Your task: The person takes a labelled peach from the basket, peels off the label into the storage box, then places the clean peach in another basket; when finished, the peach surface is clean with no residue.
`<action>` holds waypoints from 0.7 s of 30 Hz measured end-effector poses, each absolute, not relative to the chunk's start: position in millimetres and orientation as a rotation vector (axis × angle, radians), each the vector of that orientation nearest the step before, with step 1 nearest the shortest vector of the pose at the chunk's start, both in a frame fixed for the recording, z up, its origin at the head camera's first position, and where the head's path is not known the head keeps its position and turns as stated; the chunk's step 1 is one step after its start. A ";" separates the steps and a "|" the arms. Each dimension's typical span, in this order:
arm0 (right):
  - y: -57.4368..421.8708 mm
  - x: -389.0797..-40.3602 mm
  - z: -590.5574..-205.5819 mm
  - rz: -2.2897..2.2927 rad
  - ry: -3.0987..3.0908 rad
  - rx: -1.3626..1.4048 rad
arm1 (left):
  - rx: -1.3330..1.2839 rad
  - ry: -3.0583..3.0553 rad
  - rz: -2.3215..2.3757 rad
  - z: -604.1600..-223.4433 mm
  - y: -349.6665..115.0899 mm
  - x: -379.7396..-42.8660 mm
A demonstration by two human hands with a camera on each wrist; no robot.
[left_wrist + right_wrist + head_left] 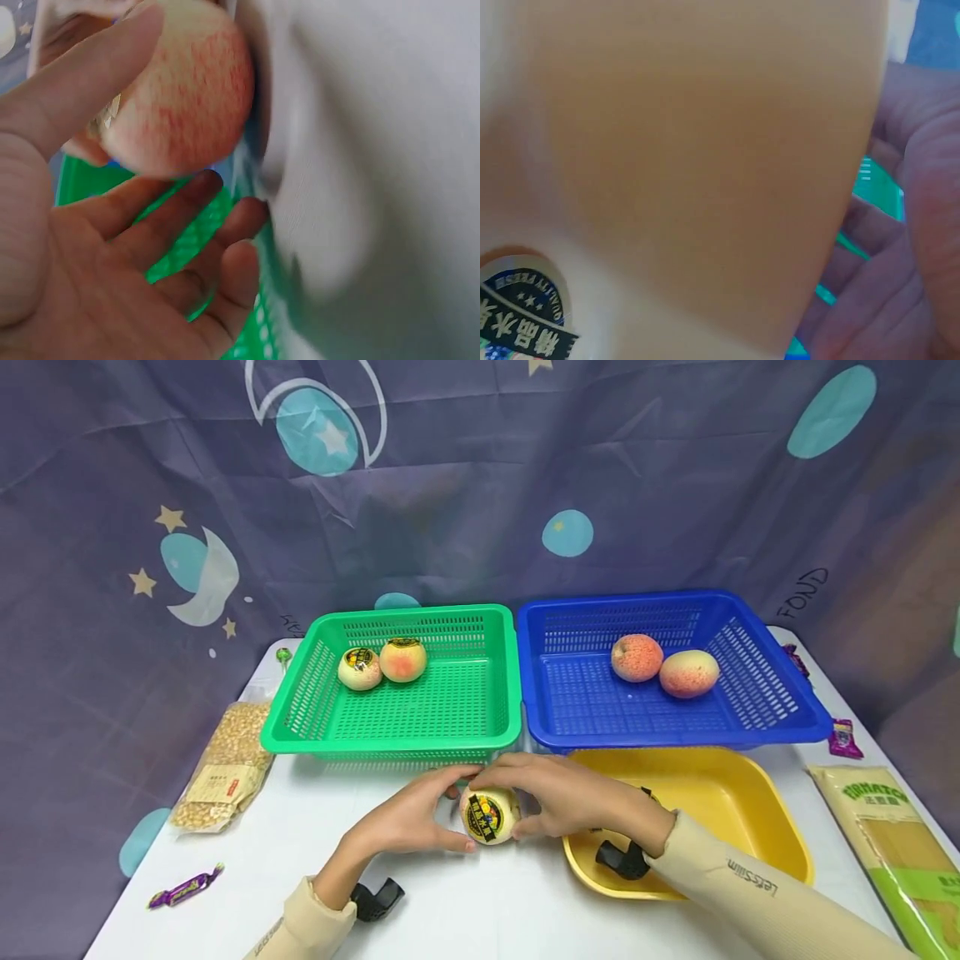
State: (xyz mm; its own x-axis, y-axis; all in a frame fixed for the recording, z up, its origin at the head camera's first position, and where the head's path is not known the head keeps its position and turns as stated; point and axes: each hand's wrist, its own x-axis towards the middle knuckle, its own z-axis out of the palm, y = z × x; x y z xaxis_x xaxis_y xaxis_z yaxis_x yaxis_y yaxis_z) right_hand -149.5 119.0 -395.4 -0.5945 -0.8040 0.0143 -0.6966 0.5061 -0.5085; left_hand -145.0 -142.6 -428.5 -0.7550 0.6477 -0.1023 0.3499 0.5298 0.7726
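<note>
A pale peach [489, 815] with a black round label sits between both hands just above the white table, in front of the green basket. My right hand [551, 787] grips it, fingers over the top and thumb at its right side. Around the left side, my left hand [416, 814] has its fingers spread. In the left wrist view, the left thumb [97, 75] overlaps the red-flecked peach [187, 94], while the other fingers lie loosely bent below it. A blurred peach-coloured surface [690, 172] with a round label fills much of the right wrist view, partly hiding the hand.
The green basket [382, 746] holds two labelled peaches; the blue basket [675, 737] holds two unlabelled ones. A yellow basin [780, 827] lies under the right forearm, which partly hides its contents. Bagged kernels [225, 768], wrapped candies [183, 889] and a noodle packet [892, 835] lie along the sides.
</note>
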 end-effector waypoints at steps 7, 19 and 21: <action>128.5 -144.1 -395.1 -0.708 2.647 -1.330 | 0.843 2.374 1.158 -435.8 -126.7 -150.4; 128.9 -138.3 -390.2 -0.935 2.637 -1.130 | 0.859 2.419 1.171 -439.0 -113.7 -152.2; 127.3 -137.5 -390.0 -0.942 2.660 -1.107 | 0.864 2.433 1.176 -439.4 -112.0 -151.5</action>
